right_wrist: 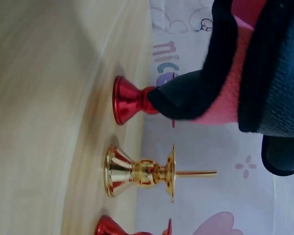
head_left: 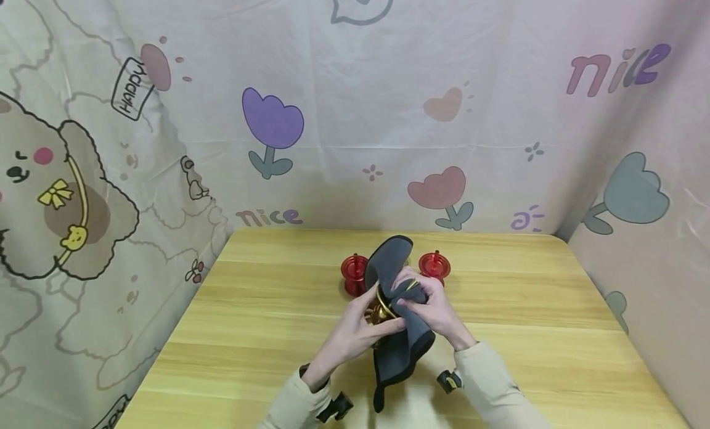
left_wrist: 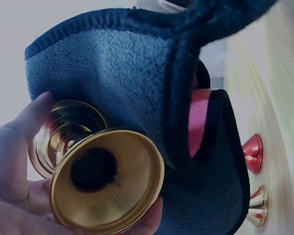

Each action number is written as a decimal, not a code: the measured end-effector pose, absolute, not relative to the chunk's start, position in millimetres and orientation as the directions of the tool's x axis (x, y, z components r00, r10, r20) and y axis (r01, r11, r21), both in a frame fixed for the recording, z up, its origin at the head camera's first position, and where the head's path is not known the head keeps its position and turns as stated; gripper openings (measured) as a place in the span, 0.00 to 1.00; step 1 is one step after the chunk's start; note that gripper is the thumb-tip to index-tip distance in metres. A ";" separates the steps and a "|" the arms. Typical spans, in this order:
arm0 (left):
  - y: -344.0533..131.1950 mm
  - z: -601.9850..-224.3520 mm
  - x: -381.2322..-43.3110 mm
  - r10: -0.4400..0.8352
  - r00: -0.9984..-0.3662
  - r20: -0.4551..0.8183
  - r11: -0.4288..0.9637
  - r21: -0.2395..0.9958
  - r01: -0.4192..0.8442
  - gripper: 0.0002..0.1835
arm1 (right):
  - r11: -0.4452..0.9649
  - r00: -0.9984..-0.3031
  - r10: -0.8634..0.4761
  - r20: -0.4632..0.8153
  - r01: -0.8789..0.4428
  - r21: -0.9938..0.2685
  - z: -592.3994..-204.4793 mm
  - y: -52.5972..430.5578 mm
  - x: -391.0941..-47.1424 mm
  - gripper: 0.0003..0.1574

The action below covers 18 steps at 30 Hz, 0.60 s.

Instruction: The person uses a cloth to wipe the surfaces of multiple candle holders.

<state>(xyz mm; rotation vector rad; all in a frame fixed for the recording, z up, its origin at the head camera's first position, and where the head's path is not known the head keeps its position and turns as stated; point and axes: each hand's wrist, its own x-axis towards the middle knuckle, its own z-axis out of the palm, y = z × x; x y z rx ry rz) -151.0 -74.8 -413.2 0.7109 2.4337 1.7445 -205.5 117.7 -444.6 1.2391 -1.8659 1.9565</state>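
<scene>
My left hand (head_left: 349, 335) grips a shiny gold candlestick (left_wrist: 105, 198) by its body. In the left wrist view its hollow, flared base faces the camera. A dark grey cloth (head_left: 386, 261) with black edging is bunched over the candlestick's other end and hangs down below. The cloth's pink reverse shows in both wrist views. My right hand (head_left: 434, 307) pinches the cloth against the candlestick, with a bit of gold showing near the fingers. The part under the cloth is hidden.
Behind the hands on the wooden table (head_left: 255, 330) stand two red candlesticks, one left (head_left: 354, 267) and one right (head_left: 434, 265). Another gold candlestick (right_wrist: 146, 173) stands upright between them, its thin spike showing. A printed curtain (head_left: 355, 108) hangs along the table's back and sides.
</scene>
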 end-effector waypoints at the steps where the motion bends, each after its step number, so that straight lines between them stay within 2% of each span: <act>1: -74.3 -413.0 -150.9 0.399 -0.894 0.205 0.252 0.913 0.321 0.39 | -0.226 -0.655 -0.396 0.644 -0.610 -0.760 -445.4 117.9 -204.4 0.07; 4: -73.5 -413.1 -150.1 0.379 -0.911 0.165 0.271 0.921 0.279 0.41 | -0.291 -0.705 -0.335 0.626 -0.554 -0.780 -448.6 117.7 -201.4 0.06; 7: -73.4 -413.4 -149.3 0.358 -0.925 0.127 0.283 0.929 0.237 0.45 | -0.340 -0.764 -0.276 0.583 -0.489 -0.803 -450.6 117.4 -198.6 0.09; 10: -73.9 -413.8 -149.0 0.354 -0.927 0.127 0.277 0.932 0.233 0.45 | -0.367 -0.799 -0.272 0.536 -0.428 -0.826 -451.0 118.8 -197.1 0.12; 12: -74.3 -413.9 -149.4 0.360 -0.922 0.142 0.260 0.934 0.245 0.42 | -0.332 -0.792 -0.316 0.523 -0.424 -0.842 -451.5 120.8 -197.5 0.17; 16: -76.0 -415.7 -150.0 0.370 -0.912 0.181 0.233 0.932 0.279 0.38 | -0.189 -0.725 -0.439 0.530 -0.502 -0.844 -450.7 124.5 -200.5 0.24; 18: -76.4 -416.4 -150.2 0.371 -0.910 0.185 0.232 0.930 0.284 0.36 | -0.147 -0.703 -0.469 0.535 -0.535 -0.832 -449.9 125.8 -202.0 0.24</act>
